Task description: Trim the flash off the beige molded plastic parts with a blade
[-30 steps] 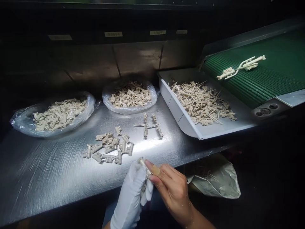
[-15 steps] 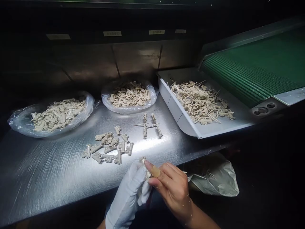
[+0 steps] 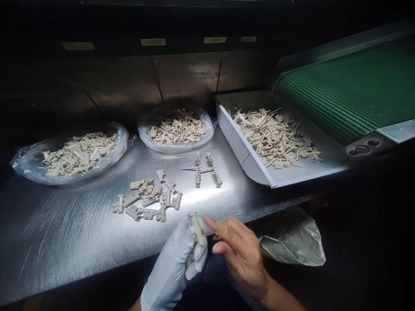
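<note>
- Firmly pinched in the white-gloved left hand (image 3: 175, 268): one beige plastic part (image 3: 196, 226), nearly upright above the fingertips, over the near edge of the steel bench (image 3: 65, 242).
- Just right of that grip: bare right hand (image 3: 241, 252), fingers loosely apart, holding nothing; forefinger tip close beside the part, contact impossible to tell.
- Just beyond the grip, slightly left: loose cluster of parts (image 3: 147, 201).
- Straight beyond: small sprue (image 3: 205, 169), flat on the bench.
- Farther back: left bag of parts (image 3: 78, 153) and middle bag of parts (image 3: 177, 127).
- Far right of the grip: grey tray (image 3: 240, 149) heaped with sprues, beside the green conveyor belt (image 3: 340, 95).
- Right of the bare hand, below the bench edge: crumpled plastic bag (image 3: 292, 248).
</note>
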Demonstrator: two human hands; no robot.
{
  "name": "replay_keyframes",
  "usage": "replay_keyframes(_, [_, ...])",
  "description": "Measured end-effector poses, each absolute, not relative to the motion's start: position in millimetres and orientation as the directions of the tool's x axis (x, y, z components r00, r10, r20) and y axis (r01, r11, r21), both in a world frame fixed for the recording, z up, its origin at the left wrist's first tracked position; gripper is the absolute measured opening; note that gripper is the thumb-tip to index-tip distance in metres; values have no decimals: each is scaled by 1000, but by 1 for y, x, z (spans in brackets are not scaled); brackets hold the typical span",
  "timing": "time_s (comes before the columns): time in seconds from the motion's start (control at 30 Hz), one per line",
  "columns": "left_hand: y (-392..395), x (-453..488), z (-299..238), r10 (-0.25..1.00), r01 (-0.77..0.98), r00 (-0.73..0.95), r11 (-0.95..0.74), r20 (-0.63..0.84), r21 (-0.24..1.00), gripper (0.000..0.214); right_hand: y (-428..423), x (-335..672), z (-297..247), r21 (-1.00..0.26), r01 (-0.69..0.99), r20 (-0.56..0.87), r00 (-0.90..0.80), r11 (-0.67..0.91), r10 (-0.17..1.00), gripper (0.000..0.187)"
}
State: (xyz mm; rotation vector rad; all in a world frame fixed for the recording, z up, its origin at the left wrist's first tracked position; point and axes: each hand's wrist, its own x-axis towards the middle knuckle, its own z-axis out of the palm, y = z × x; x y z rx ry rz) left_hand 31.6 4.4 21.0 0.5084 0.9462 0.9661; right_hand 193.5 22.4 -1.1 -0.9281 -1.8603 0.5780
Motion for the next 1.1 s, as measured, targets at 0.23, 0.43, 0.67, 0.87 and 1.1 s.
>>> replay_keyframes(0.23, [2, 27, 5, 871, -498, 246, 490, -425, 716, 41, 25, 195, 2, -801, 327, 459, -201, 501, 865, 39])
replay_keyframes(0.43, [3, 27, 11, 889, -298, 276, 440, -365, 847, 42, 25, 189, 4, -803, 232, 497, -248, 549, 832, 38])
replay_keyframes(0.67, [0, 31, 10, 914, -226, 226, 386, -337, 894, 43, 21, 185, 5, -778, 274, 517, -232, 565, 824, 37])
replay_keyframes(0.87, [-10, 33, -2, 961, -108, 26, 277, -276, 955, 45, 21, 188, 5, -739, 341, 524, -251, 581, 814, 36])
replay_keyframes(1.1, [-17, 33, -9, 975, -127, -85, 195, -207, 973, 36, 21, 189, 3, -586, 479, 609, -272, 654, 745, 39])
